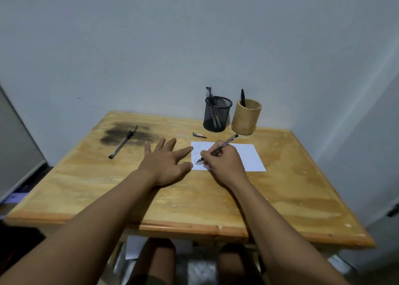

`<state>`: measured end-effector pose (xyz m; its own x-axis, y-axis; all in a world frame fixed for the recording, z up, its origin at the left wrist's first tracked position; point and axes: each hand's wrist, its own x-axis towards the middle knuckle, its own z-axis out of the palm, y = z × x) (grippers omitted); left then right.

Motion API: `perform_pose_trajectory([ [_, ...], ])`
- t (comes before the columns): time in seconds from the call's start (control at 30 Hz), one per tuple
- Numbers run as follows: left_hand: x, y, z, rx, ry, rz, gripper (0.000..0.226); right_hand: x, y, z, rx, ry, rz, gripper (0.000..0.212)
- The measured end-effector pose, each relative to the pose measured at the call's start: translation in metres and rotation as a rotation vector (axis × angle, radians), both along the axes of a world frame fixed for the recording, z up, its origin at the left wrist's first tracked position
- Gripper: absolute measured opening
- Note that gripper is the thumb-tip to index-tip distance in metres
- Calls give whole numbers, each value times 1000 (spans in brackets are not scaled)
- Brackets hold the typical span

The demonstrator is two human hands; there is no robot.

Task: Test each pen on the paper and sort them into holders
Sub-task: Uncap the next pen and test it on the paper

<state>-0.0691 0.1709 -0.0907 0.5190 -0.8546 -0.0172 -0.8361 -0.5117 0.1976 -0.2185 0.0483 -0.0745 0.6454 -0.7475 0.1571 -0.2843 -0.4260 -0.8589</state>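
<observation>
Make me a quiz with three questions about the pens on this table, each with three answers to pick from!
1. Where does the loose pen lie?
A. on the dark stain
B. on the paper
C. in the wooden holder

2. How many holders stand on the table?
A. one
B. two
C. three

3. What is the right hand doing?
A. resting flat
B. holding a pen to the paper
C. lifting a holder

Answers:
1 A: it crosses the dark stain.
2 B: a black mesh holder and a wooden holder.
3 B: the held pen has its tip on the paper.
</observation>
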Motion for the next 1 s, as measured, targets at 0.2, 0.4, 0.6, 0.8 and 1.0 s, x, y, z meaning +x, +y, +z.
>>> perform_pose_trajectory([
  [0.2, 1, 0, 0, -12, -9, 5, 70, -2, 0, 2, -4, 37, 8, 15],
  [0.4, -2, 1, 2, -26, 2, 6, 67, -3, 1, 2, 6, 29, -25, 11],
  [0.6, -3, 3, 2, -36, 6, 3, 65, -4, 4, 3, -3, 28, -69, 13],
  [0.8, -3, 3, 1, -49, 0, 6, 66, -5, 5, 5, 14, 29, -90, 19],
  [1.0, -1, 1, -1, -53, -12, 7, 69, -7, 7, 7, 27, 21, -99, 19],
])
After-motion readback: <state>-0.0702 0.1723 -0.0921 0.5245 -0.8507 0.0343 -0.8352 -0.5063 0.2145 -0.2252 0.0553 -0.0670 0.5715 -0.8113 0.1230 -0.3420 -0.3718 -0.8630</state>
